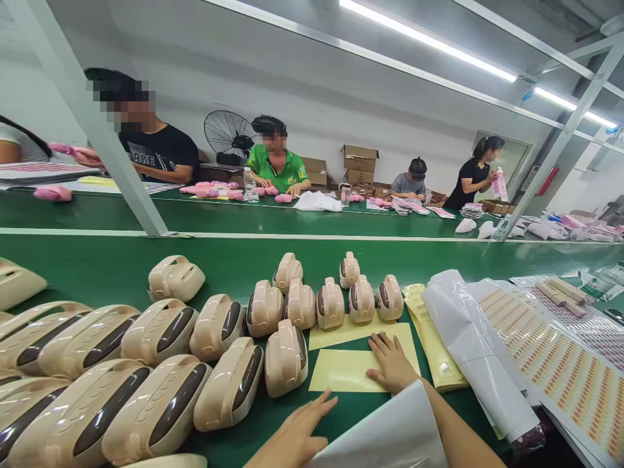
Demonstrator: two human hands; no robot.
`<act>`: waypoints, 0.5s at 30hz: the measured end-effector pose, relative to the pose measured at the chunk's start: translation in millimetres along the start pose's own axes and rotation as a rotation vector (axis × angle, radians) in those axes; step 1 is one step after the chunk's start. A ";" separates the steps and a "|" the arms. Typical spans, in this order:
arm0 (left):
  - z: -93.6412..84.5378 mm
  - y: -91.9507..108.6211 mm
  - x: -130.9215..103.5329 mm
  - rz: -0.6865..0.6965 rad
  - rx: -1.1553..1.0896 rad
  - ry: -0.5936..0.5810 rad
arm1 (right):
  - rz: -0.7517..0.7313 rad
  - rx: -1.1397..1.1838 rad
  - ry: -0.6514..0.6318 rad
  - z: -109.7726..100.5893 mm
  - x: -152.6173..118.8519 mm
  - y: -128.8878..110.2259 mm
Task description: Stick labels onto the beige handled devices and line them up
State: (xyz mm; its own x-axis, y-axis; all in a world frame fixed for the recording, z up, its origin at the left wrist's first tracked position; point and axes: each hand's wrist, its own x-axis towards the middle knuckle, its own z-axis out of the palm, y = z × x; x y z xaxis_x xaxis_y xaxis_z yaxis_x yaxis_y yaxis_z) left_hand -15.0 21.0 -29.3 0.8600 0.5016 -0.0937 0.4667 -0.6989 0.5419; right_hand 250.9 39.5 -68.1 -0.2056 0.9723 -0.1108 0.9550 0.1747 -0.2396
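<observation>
My right hand (pixel 391 364) lies with its fingers spread on a yellow sheet (pixel 338 370), at its right end. Just below the sheet, my left hand (pixel 302 426) hovers with fingers stretched out, holding nothing visible. A white sheet (pixel 390 435) sits between my forearms; whether either hand touches it I cannot tell. Beyond my hands, a second yellow sheet (pixel 324 337) lies partly under several cream plastic housings with carry handles and dark oval panels. The nearest such housing (pixel 286 359) stands left of the yellow sheets.
Rows of cream housings (pixel 117 409) fill the left of the green table (pixel 244 244). On the right lie a yellow stack (pixel 433 344), a rolled white sheet (pixel 480 357) and sticker sheets (pixel 560 364). Several people work across a white rail (pixel 273 236), near a black fan (pixel 229 133).
</observation>
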 end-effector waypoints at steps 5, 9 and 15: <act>-23.3 21.1 40.2 -0.136 -0.002 -0.203 | -0.110 0.063 0.081 16.3 -24.8 -3.3; -26.1 30.9 57.1 -0.178 0.025 -0.306 | -0.176 0.121 0.256 17.0 -43.9 1.9; -20.3 35.3 41.0 -0.077 -0.010 -0.326 | 0.092 -0.005 0.173 12.2 -56.8 1.0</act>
State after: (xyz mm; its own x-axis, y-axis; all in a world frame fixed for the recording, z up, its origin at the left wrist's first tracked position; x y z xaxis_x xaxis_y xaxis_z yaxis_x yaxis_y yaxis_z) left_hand 32.6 27.2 2.9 0.8439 0.3618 -0.3963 0.5321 -0.6595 0.5310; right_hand 260.9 -17.4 -73.8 -0.0777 0.9964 0.0352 0.9692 0.0838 -0.2314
